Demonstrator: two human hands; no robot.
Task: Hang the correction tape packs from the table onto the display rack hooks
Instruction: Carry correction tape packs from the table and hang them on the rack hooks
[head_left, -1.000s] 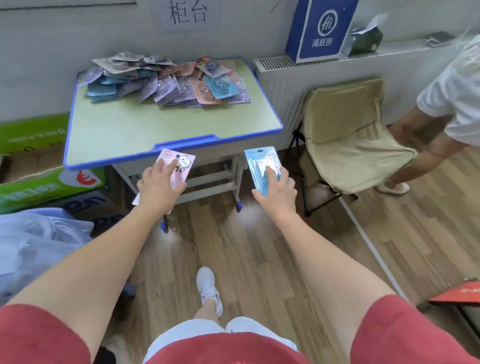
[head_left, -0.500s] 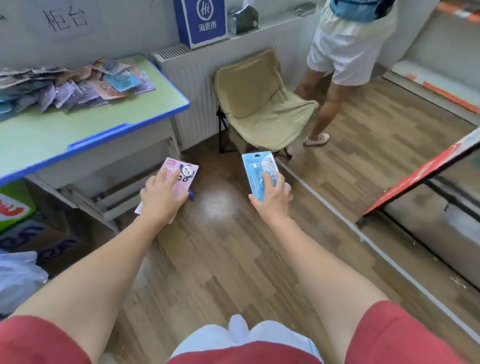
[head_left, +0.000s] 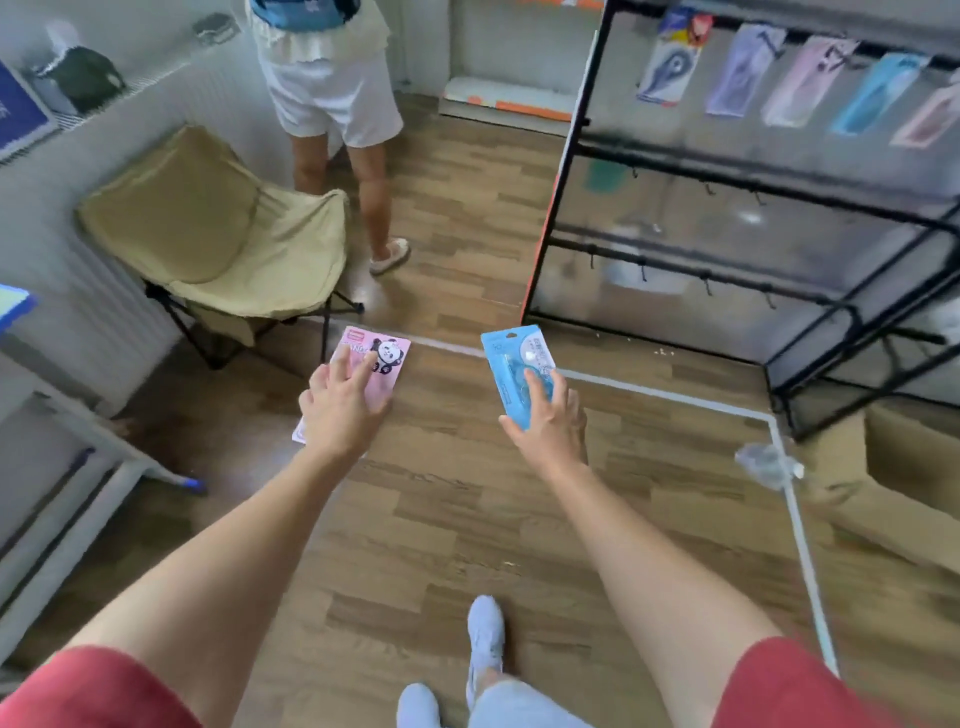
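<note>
The left hand (head_left: 343, 410) holds a pink pack (head_left: 376, 358), fingers spread loosely across its face; the right hand (head_left: 545, 423) pinches a blue pack (head_left: 517, 364) by its lower end. With the rack (head_left: 727, 182) well apart at right, either light hold could slip in carrying.

Beige folding chair (head_left: 218, 228) on black legs, just beside the white radiator (head_left: 104, 291). Radiator top: dark tissue box (head_left: 85, 78); blue sign (head_left: 18, 117) at the frame edge. A second person (head_left: 332, 93) in white shorts stands behind the chair, facing away, light slipper (head_left: 389, 255) visible. Wood-plank floor (head_left: 441, 519) carries a white tape line (head_left: 649, 387) with a corner at right; crumpled clear plastic (head_left: 766, 465) lies near that corner, open cardboard box (head_left: 893, 493) beside it. Orange-and-white board (head_left: 509, 101) at the far wall.
</note>
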